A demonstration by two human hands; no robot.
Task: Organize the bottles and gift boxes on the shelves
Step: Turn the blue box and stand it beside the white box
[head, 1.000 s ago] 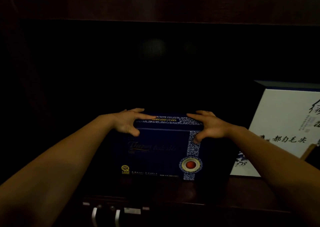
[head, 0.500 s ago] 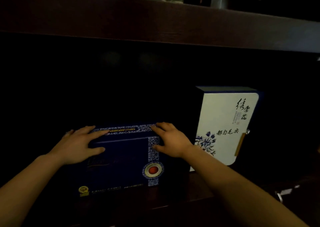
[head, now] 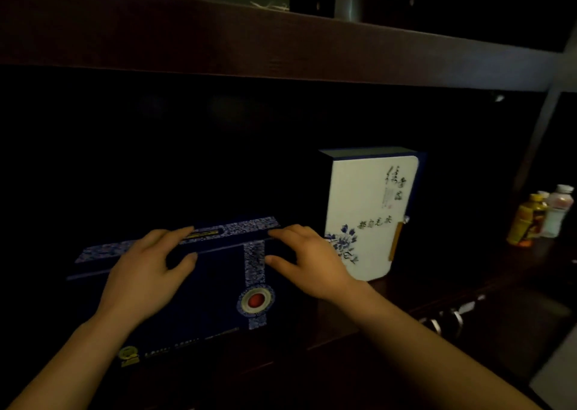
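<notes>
The blue box is sitting on the dark shelf, left of centre. Its long axis is running left to right and its patterned front is facing the person. Both hands are resting on its top front edge. The left hand is lying near the middle of the box and the right hand near its right end. The fingers of each are lying straight over the top, with the thumbs dropping onto the front face. They are pressing and steadying rather than clasping, so neither hand is actually gripping anything.

The white box is standing upright just right of the blue one, a little farther back, and the right hand is the nearer to it. A narrow dark gap seems to be separating the two boxes, though the gloom is making that hard to confirm. The bottles are clustering at the far right of the shelf, well apart from both hands.

Any squaring-up is probably turning on that gap. A slide right would close the boxes together, and a push straight away would seat the blue one deeper.
</notes>
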